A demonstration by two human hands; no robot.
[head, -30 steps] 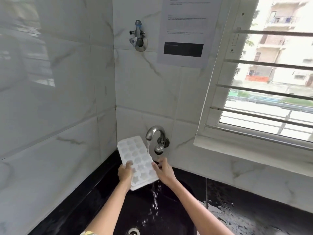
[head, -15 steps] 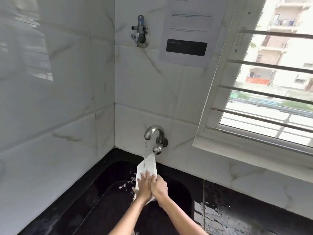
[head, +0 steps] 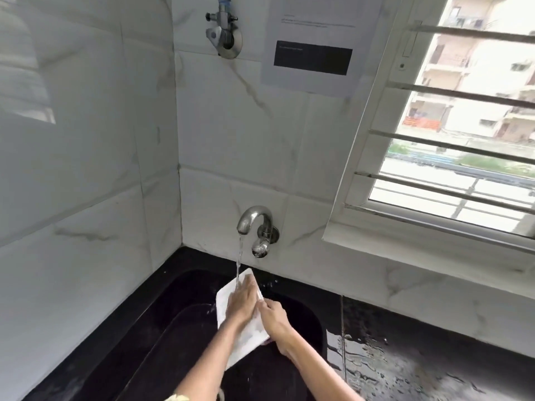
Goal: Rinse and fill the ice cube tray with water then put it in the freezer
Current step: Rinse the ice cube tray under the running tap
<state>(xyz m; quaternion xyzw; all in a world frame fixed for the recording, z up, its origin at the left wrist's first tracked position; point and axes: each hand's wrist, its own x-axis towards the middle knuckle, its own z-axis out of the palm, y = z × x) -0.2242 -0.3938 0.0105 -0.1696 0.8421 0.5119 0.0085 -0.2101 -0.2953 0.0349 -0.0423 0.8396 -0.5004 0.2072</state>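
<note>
Rinsing underway: left hand (head: 241,303) presses flat on the ice cube tray (head: 231,296) under the running tap (head: 254,219); right hand (head: 275,318) fingers grip its edge. Filling and freezing remain.

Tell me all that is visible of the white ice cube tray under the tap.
The white plastic ice cube tray is a flat rectangle, seemingly turned so its smooth side shows; no cups are visible. It is held tilted over the black sink, far end raised toward the curved metal tap. The water stream lands near that far end. The left hand lies flat across its face; the right hand grips its right edge. It looks wet.
</note>
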